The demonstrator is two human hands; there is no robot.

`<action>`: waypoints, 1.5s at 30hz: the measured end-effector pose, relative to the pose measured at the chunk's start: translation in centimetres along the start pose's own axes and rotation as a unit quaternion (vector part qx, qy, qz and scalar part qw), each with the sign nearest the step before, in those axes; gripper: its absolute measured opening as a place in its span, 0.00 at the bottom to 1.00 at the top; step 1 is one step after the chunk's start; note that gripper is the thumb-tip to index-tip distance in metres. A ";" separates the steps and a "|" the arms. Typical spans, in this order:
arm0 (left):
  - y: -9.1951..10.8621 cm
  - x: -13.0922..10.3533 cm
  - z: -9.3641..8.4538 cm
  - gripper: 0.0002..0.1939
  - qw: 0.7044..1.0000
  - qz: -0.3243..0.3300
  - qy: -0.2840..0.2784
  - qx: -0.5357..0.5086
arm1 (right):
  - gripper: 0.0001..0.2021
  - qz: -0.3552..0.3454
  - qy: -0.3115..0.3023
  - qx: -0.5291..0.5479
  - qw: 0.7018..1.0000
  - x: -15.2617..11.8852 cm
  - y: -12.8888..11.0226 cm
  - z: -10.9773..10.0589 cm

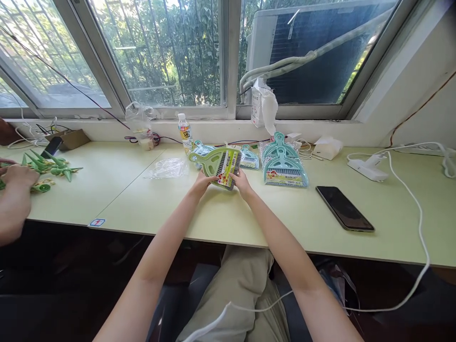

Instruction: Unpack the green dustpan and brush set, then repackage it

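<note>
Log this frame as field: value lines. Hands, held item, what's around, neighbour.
left hand: on the left part of the green dustpan set; the hand grips its lower edge
right hand: grips the same set at its right end
held item: dustpan with labelled brush, handle pointing left
right of set: blue-green dustpan sets, black phone
behind: bottle
neighbour: a co-worker's hand by green pieces

Loose, creased khaki trousers are worn; the left forearm and right forearm are shown bare.
</note>
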State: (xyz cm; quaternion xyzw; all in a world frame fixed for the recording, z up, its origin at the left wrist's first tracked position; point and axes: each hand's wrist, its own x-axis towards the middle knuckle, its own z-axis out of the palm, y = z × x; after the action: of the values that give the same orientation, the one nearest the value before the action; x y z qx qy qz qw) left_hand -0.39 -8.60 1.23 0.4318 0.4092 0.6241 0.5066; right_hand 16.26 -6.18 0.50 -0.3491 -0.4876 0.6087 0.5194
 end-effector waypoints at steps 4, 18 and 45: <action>-0.1 0.1 -0.3 0.39 1.000 0.000 -0.023 0.005 | 0.17 0.035 0.023 0.038 0.998 -0.1 0.0 0.0; 2.8 1.3 -4.9 0.18 0.733 0.194 0.364 0.542 | 0.16 0.060 0.105 0.068 0.990 -0.2 -0.3 -0.3; 1.0 1.3 -5.1 0.16 0.771 0.225 0.259 0.536 | 0.23 -0.051 0.119 0.102 0.986 -0.3 -1.5 -0.6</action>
State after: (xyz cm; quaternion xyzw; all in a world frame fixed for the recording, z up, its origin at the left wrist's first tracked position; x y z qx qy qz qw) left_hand -5.66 -7.83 0.82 0.5352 0.6843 0.4875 -0.0871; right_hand 17.35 -6.30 1.74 -0.3387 -0.3746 0.5825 0.6369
